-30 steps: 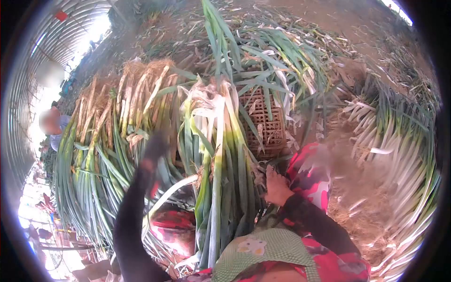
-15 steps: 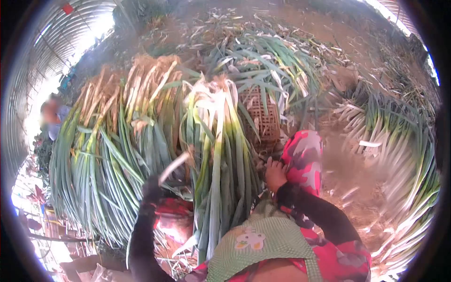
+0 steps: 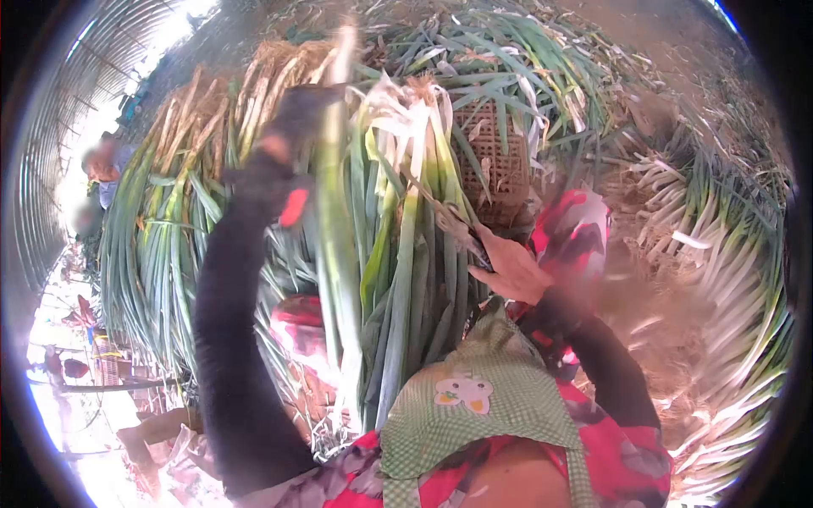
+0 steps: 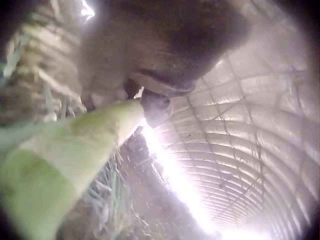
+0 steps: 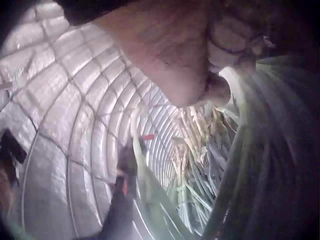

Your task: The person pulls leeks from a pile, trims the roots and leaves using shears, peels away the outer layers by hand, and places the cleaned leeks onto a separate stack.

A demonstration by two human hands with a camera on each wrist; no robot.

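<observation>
My left hand (image 3: 296,118), in a dark glove, grips a thick green onion (image 3: 337,195) high up near its blurred root end. Its leaves hang down toward the lap. The left wrist view shows this stalk (image 4: 75,150) running up into the curled fingers. My bare right hand (image 3: 517,269) is at the right edge of a pile of green onions (image 3: 415,245) across the lap. A withered strip of leaf (image 3: 453,222) reaches its fingertips. In the right wrist view, fingers (image 5: 230,37) are curled and the thumb meets a pale leaf base (image 5: 231,80).
Rooty, untrimmed green onions (image 3: 161,220) stand in a thick row at left. A brown plastic crate (image 3: 495,157) sits ahead under loose leaves (image 3: 508,63). White-stemmed green onions (image 3: 728,279) lie along the right. Another person (image 3: 106,165) is at far left under the arched roof.
My left hand has dipped toward the lap, then swung up and forward, bringing the green onion upright. My right hand has moved up slightly, with a withered leaf strip now stretching from its fingers.
</observation>
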